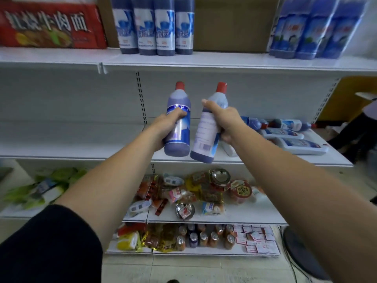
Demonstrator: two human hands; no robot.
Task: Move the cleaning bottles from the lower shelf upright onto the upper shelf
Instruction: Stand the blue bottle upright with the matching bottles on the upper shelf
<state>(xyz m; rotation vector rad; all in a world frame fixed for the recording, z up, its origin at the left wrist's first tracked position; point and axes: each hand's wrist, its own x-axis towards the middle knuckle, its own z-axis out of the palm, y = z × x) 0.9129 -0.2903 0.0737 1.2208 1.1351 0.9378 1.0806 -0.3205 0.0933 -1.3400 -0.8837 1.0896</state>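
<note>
My left hand (163,127) grips a blue cleaning bottle with a red cap (179,103), held upright in the air above the lower shelf (81,150). My right hand (226,123) holds a second red-capped bottle (206,137), tilted slightly right, its white back label facing me. Both bottles hang side by side below the upper shelf (204,62). Several more bottles (289,133) lie on their sides at the right of the lower shelf. On the upper shelf several bottles stand upright in a row (155,27), with another group (314,31) at the right.
A red noodle carton (49,25) and a brown cardboard box (232,23) sit on the upper shelf; bare shelf lies in front of the box. Snacks, jars and cans (193,190) fill the shelves below. A person's dark sleeve (363,129) is at the far right.
</note>
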